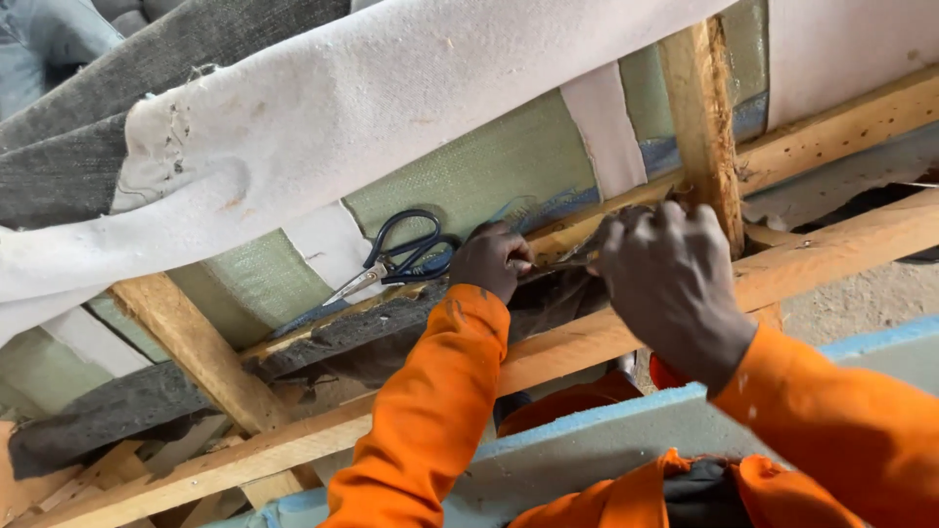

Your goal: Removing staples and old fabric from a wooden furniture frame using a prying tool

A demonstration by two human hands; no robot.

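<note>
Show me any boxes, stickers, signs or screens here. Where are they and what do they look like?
None in view: no package, label, sign or screen.
There is only a bare wooden frame, white padding fabric, green woven backing and black-handled metal scissors lying on the backing beside the left hand.

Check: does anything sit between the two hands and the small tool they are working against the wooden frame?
Nothing visible does. The left hand and right hand both already grip the small tool at the wooden rail. The scissors lie off to the left, clear of them.
</note>
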